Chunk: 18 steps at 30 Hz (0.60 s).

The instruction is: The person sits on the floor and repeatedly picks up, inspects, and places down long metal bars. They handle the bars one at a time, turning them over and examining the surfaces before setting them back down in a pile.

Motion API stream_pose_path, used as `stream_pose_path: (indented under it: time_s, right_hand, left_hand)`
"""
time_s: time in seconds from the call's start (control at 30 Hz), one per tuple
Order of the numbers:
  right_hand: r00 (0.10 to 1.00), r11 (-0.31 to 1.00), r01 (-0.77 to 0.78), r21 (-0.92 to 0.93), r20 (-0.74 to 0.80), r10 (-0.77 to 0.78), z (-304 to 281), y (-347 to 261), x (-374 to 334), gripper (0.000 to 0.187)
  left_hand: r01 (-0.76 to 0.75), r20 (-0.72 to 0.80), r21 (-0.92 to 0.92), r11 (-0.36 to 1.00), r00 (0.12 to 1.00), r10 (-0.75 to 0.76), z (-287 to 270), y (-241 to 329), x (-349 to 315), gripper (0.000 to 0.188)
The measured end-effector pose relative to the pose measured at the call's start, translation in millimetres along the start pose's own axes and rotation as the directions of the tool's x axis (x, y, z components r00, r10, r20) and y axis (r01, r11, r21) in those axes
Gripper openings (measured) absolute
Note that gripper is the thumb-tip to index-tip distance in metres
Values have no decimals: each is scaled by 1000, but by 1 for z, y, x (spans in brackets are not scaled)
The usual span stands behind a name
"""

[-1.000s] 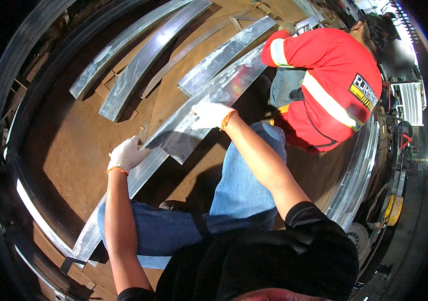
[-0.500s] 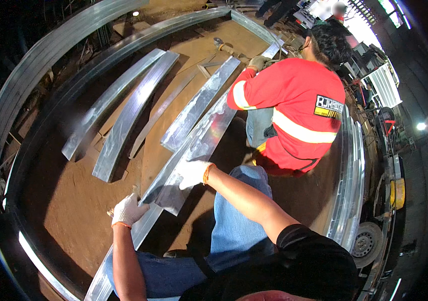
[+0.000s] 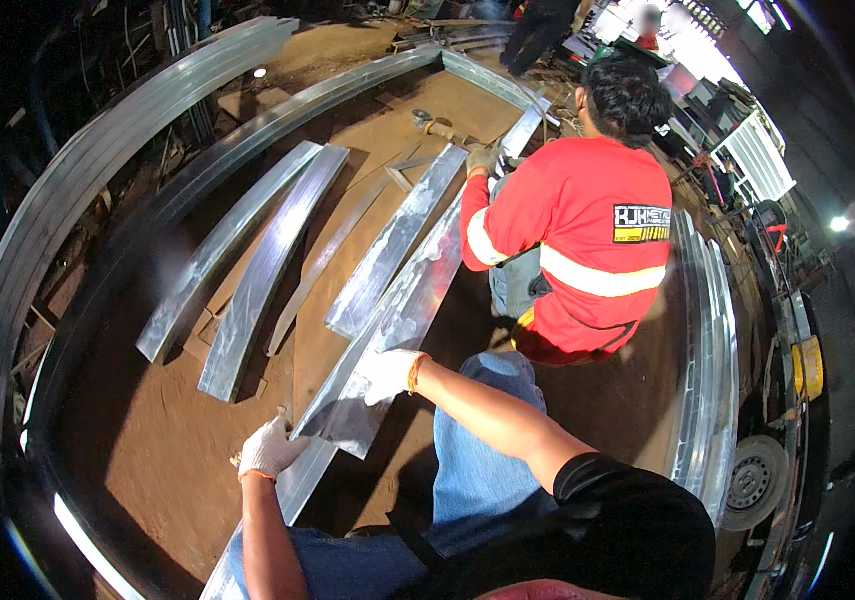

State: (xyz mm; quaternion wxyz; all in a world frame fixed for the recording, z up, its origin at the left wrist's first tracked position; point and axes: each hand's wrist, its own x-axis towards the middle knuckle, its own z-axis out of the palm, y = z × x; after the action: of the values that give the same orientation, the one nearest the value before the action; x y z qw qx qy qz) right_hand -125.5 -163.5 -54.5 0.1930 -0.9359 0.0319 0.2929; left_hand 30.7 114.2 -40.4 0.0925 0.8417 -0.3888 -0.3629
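Gloved fingers [image 3: 292, 432] of the left hand [image 3: 269, 448] are curled round the near lower edge of a long shiny metal sheet [image 3: 402, 305], clamped on it, wrist bent back. Up the strip, the right hand [image 3: 387, 374], also in a white glove, lies on top of the same sheet with its fingers [image 3: 362, 385] bent over the surface; whether they grip an edge or only press down cannot be told from here. The sheet runs slantwise away from the person, its near end raised a little above the brown floor [image 3: 147, 450], its far end reaching toward a co-worker in a red jacket with pale reflective bands [image 3: 587, 250]. That co-worker crouches just beside the sheet's right edge, one gloved hand [image 3: 482, 158] at the far end of the strips. The person's blue-trousered knee [image 3: 477, 440] sits under the right forearm. To the left lie more curved metal strips [image 3: 257, 270], side by side and apart from the held one. Long bent metal rails [image 3: 97, 170] sweep round the floor's left rim, more rails [image 3: 707, 370] stacked on the right.
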Motion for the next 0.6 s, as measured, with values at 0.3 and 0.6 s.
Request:
stream_pose_path:
  time_s: [0.3, 0.6]
  right_hand:
    - [999, 996, 34, 86, 18, -36, -16, -4, -11, 67]
    - [997, 986, -70, 151, 45, 64, -6, 7, -6, 70]
  left_hand:
    - [-1, 20, 36, 999, 1000, 1, 0, 7, 5, 63]
    - [7, 18, 23, 1000, 1000, -8, 4, 8, 10, 60]
